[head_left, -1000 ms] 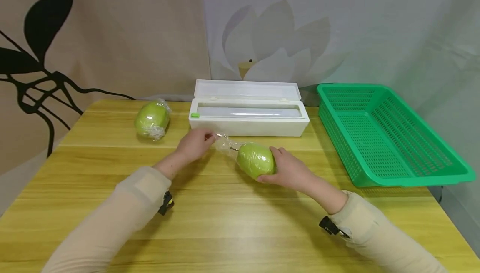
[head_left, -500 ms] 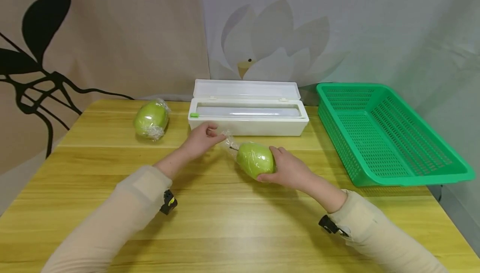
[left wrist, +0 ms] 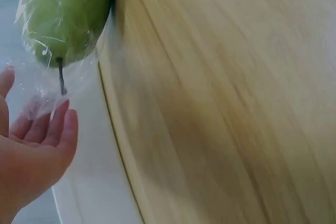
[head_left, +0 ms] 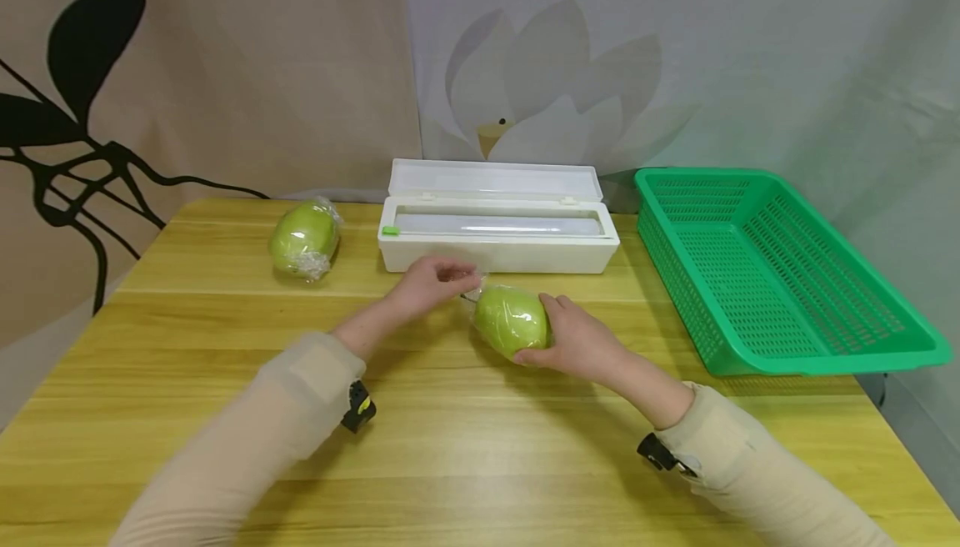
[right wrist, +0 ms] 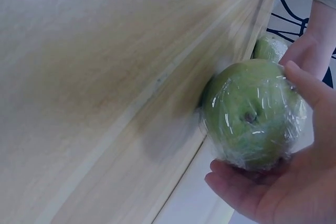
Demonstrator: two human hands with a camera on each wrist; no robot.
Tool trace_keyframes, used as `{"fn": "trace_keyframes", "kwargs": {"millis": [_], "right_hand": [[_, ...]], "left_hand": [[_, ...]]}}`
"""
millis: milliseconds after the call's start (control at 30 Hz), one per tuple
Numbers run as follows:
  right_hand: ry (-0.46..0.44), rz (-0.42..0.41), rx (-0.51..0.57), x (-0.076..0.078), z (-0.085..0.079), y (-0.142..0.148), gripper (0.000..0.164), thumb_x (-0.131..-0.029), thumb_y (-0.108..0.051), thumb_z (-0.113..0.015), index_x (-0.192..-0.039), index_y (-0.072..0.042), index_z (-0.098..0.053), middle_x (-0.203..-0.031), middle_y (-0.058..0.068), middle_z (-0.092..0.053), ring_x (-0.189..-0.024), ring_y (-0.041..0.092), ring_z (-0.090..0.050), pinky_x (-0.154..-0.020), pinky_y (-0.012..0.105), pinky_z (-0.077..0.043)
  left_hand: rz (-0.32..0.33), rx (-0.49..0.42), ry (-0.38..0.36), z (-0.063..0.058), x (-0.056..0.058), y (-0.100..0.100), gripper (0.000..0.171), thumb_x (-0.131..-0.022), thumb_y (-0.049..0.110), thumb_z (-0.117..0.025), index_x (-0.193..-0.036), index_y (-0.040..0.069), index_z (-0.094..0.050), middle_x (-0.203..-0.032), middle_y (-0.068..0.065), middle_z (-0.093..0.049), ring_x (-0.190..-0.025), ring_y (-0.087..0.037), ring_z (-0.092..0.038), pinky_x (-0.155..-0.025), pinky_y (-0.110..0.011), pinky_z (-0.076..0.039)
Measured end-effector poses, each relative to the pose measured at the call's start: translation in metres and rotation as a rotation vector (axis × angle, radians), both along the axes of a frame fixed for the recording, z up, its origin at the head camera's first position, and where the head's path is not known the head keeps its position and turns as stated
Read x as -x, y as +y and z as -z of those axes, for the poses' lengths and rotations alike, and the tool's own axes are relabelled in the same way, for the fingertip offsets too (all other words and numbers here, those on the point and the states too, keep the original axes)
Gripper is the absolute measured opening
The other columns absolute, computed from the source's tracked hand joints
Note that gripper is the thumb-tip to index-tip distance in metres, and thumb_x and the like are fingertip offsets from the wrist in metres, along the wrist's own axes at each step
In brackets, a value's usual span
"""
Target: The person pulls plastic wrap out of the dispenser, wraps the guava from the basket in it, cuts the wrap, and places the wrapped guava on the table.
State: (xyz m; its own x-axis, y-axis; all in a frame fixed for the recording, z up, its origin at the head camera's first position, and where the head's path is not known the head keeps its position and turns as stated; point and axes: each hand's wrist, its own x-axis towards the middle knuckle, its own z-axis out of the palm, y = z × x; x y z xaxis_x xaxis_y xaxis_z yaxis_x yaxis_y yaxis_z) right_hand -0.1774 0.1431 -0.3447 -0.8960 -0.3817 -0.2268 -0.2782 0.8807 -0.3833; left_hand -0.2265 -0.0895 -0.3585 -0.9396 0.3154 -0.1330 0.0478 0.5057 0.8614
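A green pear (head_left: 512, 319) in clear plastic wrap lies at the middle of the table, its dark stem pointing left. My right hand (head_left: 581, 338) grips its blunt end, thumb on one side and fingers on the other. At the stem end, my left hand (head_left: 435, 284) has its fingertips against the loose plastic wrap (left wrist: 44, 90). In the left wrist view its fingers are nearly straight and the thumb stands apart from them. The right wrist view shows the wrap drawn tight over the pear's bottom.
Behind the hands stands a white cling film box (head_left: 498, 255), lid raised, with a roll inside and a green slider at its left. A second wrapped pear (head_left: 303, 238) lies at the back left. The green basket (head_left: 720, 351) is at the right, overhanging the table's edge.
My left hand let go of the stretched wrap tail, spread its fingers, and moved right to the stem. The loose wrap is now pushed closer to the pear. My right hand has stayed put.
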Motion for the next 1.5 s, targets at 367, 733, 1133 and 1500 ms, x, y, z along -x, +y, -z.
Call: {"fn": "trace_keyframes", "kwargs": {"millis": [367, 733, 1133, 1500], "right_hand": [[-0.030, -0.010, 0.038, 0.004, 0.003, 0.001, 0.096, -0.074, -0.049, -0.074, -0.138, 0.010, -0.032, -0.126, 0.024, -0.051, -0.108, 0.034, -0.058, -0.088, 0.047, -0.052], [-0.080, -0.035, 0.141, 0.019, 0.004, 0.007, 0.088, -0.075, -0.048, -0.073, -0.133, 0.009, -0.040, -0.118, 0.020, -0.057, -0.100, 0.027, -0.059, -0.084, 0.040, -0.053], [-0.131, -0.124, 0.214, 0.027, 0.005, 0.014, 0.080, -0.077, -0.037, -0.072, -0.135, 0.006, -0.036, -0.120, 0.019, -0.051, -0.102, 0.026, -0.055, -0.089, 0.042, -0.050], [-0.157, -0.137, 0.351, 0.029, 0.012, 0.019, 0.073, -0.084, -0.029, -0.065, -0.136, 0.006, -0.027, -0.119, 0.021, -0.052, -0.102, 0.026, -0.057, -0.088, 0.040, -0.051]], "left_hand": [[0.189, 0.046, 0.065, 0.010, -0.004, 0.011, 0.046, -0.087, 0.029, -0.065, -0.128, 0.010, -0.057, -0.131, -0.011, -0.054, -0.120, -0.027, -0.049, -0.100, -0.042, -0.046], [0.379, 0.404, 0.374, 0.017, -0.015, 0.020, 0.092, -0.076, 0.048, -0.072, -0.149, 0.016, -0.025, -0.151, -0.008, -0.032, -0.138, -0.030, -0.028, -0.112, -0.054, -0.023], [0.381, 0.476, 0.449, 0.018, -0.014, 0.024, 0.091, -0.072, 0.043, -0.078, -0.144, 0.014, -0.032, -0.145, -0.007, -0.039, -0.134, -0.025, -0.036, -0.107, -0.047, -0.030], [0.379, 0.452, 0.303, 0.014, -0.012, 0.025, 0.093, -0.074, 0.051, -0.072, -0.145, 0.007, -0.032, -0.139, -0.012, -0.045, -0.128, -0.029, -0.043, -0.109, -0.047, -0.032]]}}
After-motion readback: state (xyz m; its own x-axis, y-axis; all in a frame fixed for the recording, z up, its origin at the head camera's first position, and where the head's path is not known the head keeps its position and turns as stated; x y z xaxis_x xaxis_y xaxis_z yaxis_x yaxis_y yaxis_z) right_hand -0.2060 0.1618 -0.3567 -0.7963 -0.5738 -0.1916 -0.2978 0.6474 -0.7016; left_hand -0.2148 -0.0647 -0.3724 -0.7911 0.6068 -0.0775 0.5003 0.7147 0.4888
